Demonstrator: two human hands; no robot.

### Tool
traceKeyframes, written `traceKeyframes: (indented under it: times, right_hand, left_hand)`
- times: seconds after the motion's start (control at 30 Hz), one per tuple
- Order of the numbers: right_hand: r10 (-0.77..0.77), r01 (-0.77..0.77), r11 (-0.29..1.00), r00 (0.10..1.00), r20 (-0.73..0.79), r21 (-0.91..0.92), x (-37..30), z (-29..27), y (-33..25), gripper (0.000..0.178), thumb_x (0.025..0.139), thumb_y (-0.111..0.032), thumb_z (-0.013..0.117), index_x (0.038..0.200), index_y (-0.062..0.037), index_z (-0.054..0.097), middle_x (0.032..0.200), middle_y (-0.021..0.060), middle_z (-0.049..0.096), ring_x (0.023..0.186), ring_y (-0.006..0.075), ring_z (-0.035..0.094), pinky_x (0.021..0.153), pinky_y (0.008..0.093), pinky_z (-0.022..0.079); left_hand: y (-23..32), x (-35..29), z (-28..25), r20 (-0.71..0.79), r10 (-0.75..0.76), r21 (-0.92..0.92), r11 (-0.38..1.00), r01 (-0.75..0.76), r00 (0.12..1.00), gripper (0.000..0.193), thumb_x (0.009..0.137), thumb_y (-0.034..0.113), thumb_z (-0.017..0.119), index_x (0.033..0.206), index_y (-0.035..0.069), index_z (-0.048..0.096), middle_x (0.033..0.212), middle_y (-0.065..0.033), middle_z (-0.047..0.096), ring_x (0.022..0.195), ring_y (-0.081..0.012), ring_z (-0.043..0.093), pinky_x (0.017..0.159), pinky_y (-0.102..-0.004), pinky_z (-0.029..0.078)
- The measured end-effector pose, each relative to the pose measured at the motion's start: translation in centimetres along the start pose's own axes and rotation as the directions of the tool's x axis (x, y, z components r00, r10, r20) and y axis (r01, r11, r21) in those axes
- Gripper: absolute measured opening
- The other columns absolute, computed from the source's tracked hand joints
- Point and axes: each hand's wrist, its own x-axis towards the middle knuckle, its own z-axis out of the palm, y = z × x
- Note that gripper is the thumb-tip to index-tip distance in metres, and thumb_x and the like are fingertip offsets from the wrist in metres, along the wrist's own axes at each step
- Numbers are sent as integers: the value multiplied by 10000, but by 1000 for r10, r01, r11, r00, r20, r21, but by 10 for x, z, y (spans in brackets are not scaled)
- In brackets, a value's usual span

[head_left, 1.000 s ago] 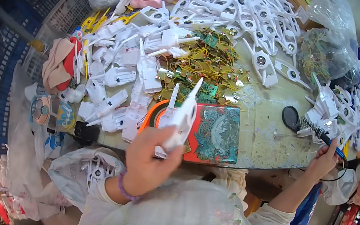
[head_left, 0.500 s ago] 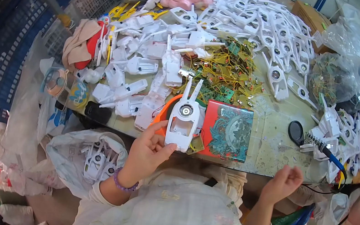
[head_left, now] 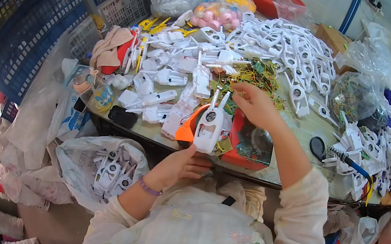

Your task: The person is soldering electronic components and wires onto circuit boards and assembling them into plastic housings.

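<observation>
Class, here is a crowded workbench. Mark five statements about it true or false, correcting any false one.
1. The left hand touches the lower end of a white plastic housing. True.
2. The right hand holds the soldering iron. False: the iron rests in its coil holder.
3. The purple bracelet is on the right wrist. False: it is on the left.
4. Yellow wires lie among the circuit boards. True.
5. The open white bag holds white housings. True.

White two-pronged shell (head_left: 210, 123), dark round centre, is sitting just beyond left fingers (head_left: 198, 162), prongs pointing away; yellow-wired circuit boards (head_left: 263, 75) are lying piled near right fingers (head_left: 243, 90).
</observation>
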Motion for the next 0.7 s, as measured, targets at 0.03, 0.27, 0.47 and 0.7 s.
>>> traceKeyframes:
  times: [0.03,0.27,0.47,0.7]
  right_hand:
    - [42,-44,998,998,52,36,17,6,12,331,898,-191,594,1180,-20,583,973,83,646,906,164,607,798,298,490]
    - [270,-361,920,865,424,151,57,12,16,213,835,-87,661,1015,22,631,908,71,649,779,124,617,696,254,525]
    - [171,-262,918,939,299,299,42,11,-39,225,856,-63,634,1067,14,620,939,47,641,857,110,604,796,244,500]
    - [12,-85,899,985,169,430,-1,16,-73,419,845,-28,638,1243,-3,509,1154,45,562,973,98,551,802,241,474]
  left_hand:
    - [2,6,1,77,-5,-24,1000,6,997,513,980,435,437,1298,34,466,1261,-159,561,1106,-253,579,868,-338,493]
    - [8,6,15,183,54,-38,998,-48,982,453,969,379,493,1255,28,499,1218,-138,585,1117,-230,579,913,-347,488]
    - [0,-6,0,188,242,154,950,-271,952,326,942,207,574,1211,27,539,1093,-63,632,982,-142,618,839,-281,507]
    - [-27,-48,-36,57,536,163,827,-537,843,384,943,184,576,1282,26,490,1231,-25,553,1105,-88,516,937,-248,411]
